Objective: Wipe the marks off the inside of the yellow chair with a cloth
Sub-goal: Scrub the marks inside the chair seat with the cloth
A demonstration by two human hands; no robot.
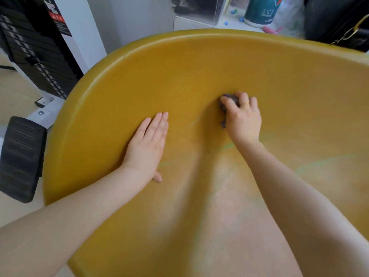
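Note:
The yellow chair fills most of the view, its curved shell seen from inside. My right hand grips a small bunched purple cloth and presses it against the back of the shell, right of centre. Most of the cloth is hidden under my fingers. My left hand lies flat on the inner surface to the left, fingers straight and together. Faint green marks streak the shell below my right wrist, and more green marks run across to the right. The seat's middle looks pale and smeared.
A black and white machine stands to the left beyond the rim, with a black padded footrest on the floor below it. Behind the chair sit a teal canister, a black bag and small coloured bits on a white surface.

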